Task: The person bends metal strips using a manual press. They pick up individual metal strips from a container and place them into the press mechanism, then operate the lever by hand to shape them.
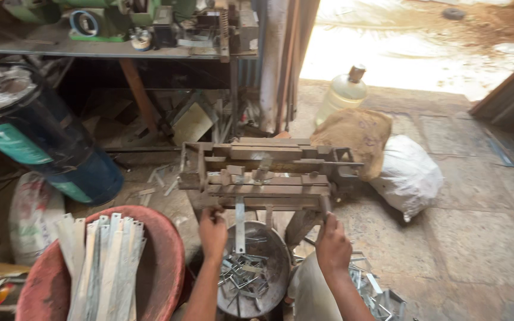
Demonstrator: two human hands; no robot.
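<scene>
A rusty metal bending jig [266, 175] stands on the floor in front of me. My left hand [212, 230] is closed at the jig's near left edge, next to a flat metal strip [240, 226] that hangs down from the jig. My right hand [332, 242] grips the jig's lever handle [325, 208] at its near right side. Below the strip sits a round metal pan [275, 261] holding several bent metal pieces [245, 279].
A red basin [165, 261] with several straight metal strips [105, 261] sits at lower left. A blue drum [43, 137] lies at left under a cluttered workbench [108, 47]. A plastic jug [341, 92], a brown sack [355, 134] and a white sack [408, 175] lie behind the jig. More bent pieces [373, 288] lie at lower right.
</scene>
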